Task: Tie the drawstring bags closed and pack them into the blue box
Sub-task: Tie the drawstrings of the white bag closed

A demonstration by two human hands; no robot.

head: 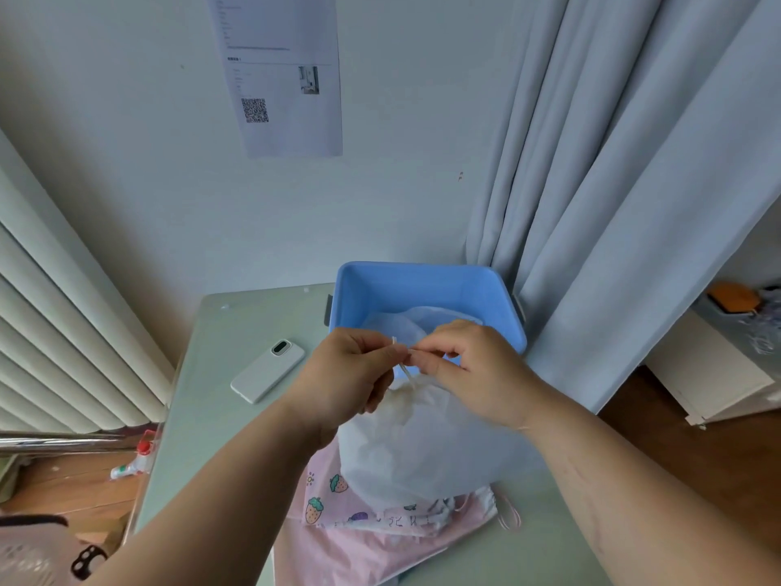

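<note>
The white drawstring bag (422,454) stood upright on the table (236,332), its long axis vertical and its gathered neck pointing up toward the hands. Its cord (406,374) ran up from the neck, leaning slightly left. The left hand (346,374), fingers curled, pinched the cord from the left. The right hand (477,374), knuckles up, pinched it from the right, seemingly at a knot, though blur hid it. The bag sat directly below both hands, just in front of the blue box (422,285), resting on a flat pink bag (380,539).
</note>
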